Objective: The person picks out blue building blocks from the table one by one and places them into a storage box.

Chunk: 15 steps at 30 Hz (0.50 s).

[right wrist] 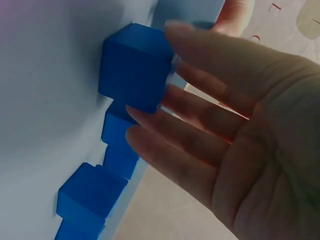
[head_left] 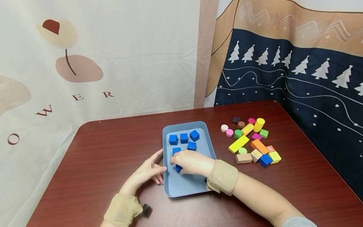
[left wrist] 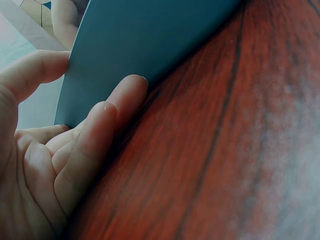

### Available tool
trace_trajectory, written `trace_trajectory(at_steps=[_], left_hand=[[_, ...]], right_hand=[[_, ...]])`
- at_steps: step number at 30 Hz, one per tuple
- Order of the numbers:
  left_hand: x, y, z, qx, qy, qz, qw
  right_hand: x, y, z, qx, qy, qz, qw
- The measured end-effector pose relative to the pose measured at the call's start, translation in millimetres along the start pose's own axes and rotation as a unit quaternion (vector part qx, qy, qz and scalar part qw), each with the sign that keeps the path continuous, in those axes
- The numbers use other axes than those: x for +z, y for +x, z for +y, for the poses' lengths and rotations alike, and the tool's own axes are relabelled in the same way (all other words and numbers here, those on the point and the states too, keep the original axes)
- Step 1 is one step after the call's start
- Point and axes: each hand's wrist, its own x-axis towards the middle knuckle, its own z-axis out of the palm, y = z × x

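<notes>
A blue-grey tray (head_left: 188, 189) lies on the table with several blue cubes (head_left: 184, 138) in it. My right hand (head_left: 195, 162) reaches over the tray and holds one blue cube (right wrist: 132, 75) between thumb and fingers, low over the tray floor. That cube is mostly hidden by the hand in the head view. More blue cubes (right wrist: 92, 192) stand close by in the right wrist view. My left hand (head_left: 146, 171) rests at the tray's left side. Its loosely bent fingers (left wrist: 92, 132) touch the outer wall, and the thumb meets the rim.
Right of the tray lies a loose group of coloured blocks, among them a yellow bar (head_left: 239, 144), an orange block (head_left: 259, 147), a blue block (head_left: 265, 160) and a wooden block (head_left: 244, 158). Printed cloth (head_left: 147, 63) hangs behind the dark red table (head_left: 119, 142).
</notes>
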Motion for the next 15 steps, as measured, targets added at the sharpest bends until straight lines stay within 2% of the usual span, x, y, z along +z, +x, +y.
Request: trace_trajectory(at_steps=[6, 15], left_hand=[[-0.2, 0.8, -1.8, 0.001, 0.0, 0.001, 1.0], [-0.2, 0.6, -2.2, -0.008, 0.0, 0.004, 1.0]], right_hand=[[-9, -2.6, -1, 0.016, 0.016, 0.002, 0.9997], [-30, -14.5, -1, 0.014, 0.021, 0.027, 0.9993]])
